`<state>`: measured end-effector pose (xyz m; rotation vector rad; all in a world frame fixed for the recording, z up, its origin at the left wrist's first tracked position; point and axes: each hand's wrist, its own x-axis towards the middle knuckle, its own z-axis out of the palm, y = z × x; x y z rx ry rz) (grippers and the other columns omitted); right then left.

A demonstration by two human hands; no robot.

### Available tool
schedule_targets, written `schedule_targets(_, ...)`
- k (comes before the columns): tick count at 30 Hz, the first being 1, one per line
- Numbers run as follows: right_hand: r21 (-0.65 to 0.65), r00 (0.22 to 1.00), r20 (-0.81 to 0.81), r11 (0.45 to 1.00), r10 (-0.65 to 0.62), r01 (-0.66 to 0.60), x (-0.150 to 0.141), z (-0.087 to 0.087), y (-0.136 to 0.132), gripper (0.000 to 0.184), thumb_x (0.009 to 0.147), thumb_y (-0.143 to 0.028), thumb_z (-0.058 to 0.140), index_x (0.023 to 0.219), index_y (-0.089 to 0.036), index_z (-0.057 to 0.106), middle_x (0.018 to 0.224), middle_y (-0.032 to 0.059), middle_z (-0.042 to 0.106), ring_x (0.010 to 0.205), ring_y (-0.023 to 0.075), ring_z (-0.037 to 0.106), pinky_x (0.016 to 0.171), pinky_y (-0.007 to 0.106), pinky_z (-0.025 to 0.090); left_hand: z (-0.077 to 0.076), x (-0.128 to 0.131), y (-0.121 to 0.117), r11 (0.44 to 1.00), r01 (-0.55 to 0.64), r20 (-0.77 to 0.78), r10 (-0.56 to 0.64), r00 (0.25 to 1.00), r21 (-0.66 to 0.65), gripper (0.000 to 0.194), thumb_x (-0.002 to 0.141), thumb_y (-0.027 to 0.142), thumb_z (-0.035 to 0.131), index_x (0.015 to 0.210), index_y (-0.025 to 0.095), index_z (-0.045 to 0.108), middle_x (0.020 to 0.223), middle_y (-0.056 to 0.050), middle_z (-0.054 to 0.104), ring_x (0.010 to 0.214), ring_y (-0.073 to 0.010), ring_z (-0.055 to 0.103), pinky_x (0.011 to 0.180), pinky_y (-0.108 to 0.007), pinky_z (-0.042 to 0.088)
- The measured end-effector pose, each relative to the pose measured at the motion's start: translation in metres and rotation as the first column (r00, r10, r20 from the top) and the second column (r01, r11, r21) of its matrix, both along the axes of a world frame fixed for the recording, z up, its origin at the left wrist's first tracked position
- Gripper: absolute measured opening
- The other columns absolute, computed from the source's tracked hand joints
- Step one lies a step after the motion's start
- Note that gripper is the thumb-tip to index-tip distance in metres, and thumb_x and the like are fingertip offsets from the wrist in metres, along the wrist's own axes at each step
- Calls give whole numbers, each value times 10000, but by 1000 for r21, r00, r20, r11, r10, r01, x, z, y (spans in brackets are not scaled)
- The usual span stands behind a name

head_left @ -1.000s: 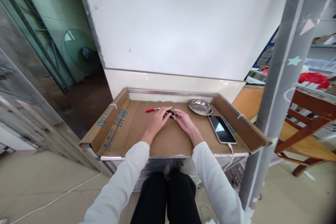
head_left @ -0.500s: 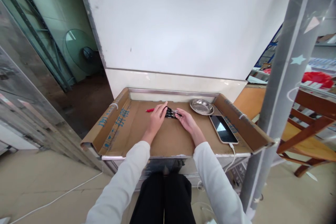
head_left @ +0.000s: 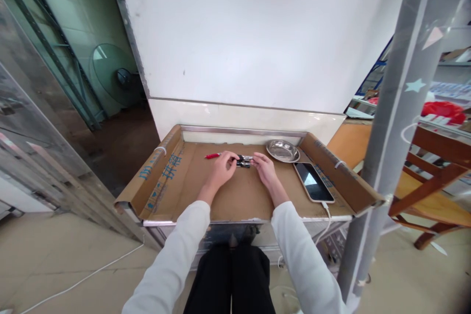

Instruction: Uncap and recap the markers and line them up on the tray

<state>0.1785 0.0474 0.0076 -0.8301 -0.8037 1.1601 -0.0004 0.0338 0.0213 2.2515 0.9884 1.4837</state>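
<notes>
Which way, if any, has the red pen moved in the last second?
No: the red pen shows no shift either way against the blue lettering on the cardboard.

My left sleeve [head_left: 174,255]: long, white, lightly creased, left of my trousers [head_left: 211,282]
My right sleeve [head_left: 305,255]: matching plain white, right of the trousers
My trousers: plain black
My left hand [head_left: 223,168], right hand [head_left: 265,169]: bare, beyond the trousers

Slim black items [head_left: 243,164], count uncertain: too small for us to tell apart.
Left ends hidden by the left hand [head_left: 223,169]; whether it or the right hand [head_left: 264,168] grips them, we cannot tell; red pen [head_left: 212,156], right tip too small to read; wooden chair [head_left: 437,171], cut off at right edge.
</notes>
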Motion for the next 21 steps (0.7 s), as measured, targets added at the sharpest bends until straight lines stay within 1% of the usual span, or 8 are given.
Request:
schedule_targets(2, 42, 986, 73, 988, -153, 150, 4, -4, 3, 225, 571, -213, 699, 768, -176, 598, 664, -25, 633, 583, 97, 581, 620, 250, 506, -2, 0, -1, 991, 108, -106, -117, 987, -83, 130, 827, 159, 461, 889, 192, 571, 907, -35, 599, 790, -126, 584, 774, -267, 491)
schedule_targets(4, 82, 951, 151, 962, -269, 259, 8, -7, 4, 233, 586, -250, 675, 786, -173, 581, 659, -21, 625, 583, 103, 571, 621, 265, 492, -3, -1, -3, 978, 148, -190, -175, 966, -149, 132, 803, 148, 475, 875, 197, 574, 894, -27, 599, 742, -122, 579, 738, -262, 489)
schedule_targets(7, 134, 917, 238, 945, -322, 297, 10, -8, 4, 238, 621, -302, 647, 802, -174, 563, 679, -9, 619, 606, 114, 570, 634, 281, 484, -5, -3, -3, 979, 123, -273, -164, 948, -162, 152, 790, 130, 461, 846, 205, 581, 890, -19, 597, 744, -130, 574, 738, -271, 478)
schedule_targets(11, 216, 887, 392, 962, -242, 167, 3, -6, -2, 232, 686, -356, 617, 838, -188, 566, 695, -12, 607, 585, 110, 549, 614, 267, 478, -7, -5, 1, 995, 31, -361, -64, 931, -96, 198, 774, 104, 450, 832, 213, 604, 951, -31, 595, 915, -174, 565, 870, -324, 433)
schedule_targets(14, 244, 802, 579, 970, -145, -1, -5, -5, -11, 217, 739, -376, 583, 861, -197, 586, 784, 9, 631, 610, 114, 561, 614, 259, 481, -10, -6, 4, 996, -56, -414, 20, 910, -76, 209, 769, 99, 452, 846, 215, 607, 954, -39, 588, 975, -203, 544, 896, -367, 408)
schedule_targets(18, 271, 645, 759, 945, -91, -186, -11, -6, -20, 138, 765, -319, 569, 825, -207, 623, 864, 20, 656, 780, 137, 606, 746, 277, 480, -14, -5, 6, 988, -128, -451, 75, 889, -87, 198, 780, 120, 455, 887, 214, 592, 975, -51, 558, 1013, -222, 512, 897, -401, 395)
schedule_targets(20, 245, 610, 791, 936, -42, -253, -13, -7, -23, 112, 753, -291, 587, 822, -220, 640, 835, 8, 661, 794, 139, 611, 772, 287, 475, -16, -5, 7, 986, -140, -461, 82, 884, -93, 185, 785, 145, 465, 915, 213, 579, 988, -55, 545, 1015, -231, 497, 896, -414, 392)
schedule_targets(21, 228, 619, 786, 935, -13, -270, -13, -7, -24, 110, 738, -280, 605, 824, -225, 647, 827, 4, 662, 788, 137, 612, 781, 292, 475, -16, -4, 7, 986, -140, -464, 83, 882, -89, 178, 789, 158, 469, 924, 212, 573, 994, -57, 539, 1012, -234, 492, 895, -420, 391)
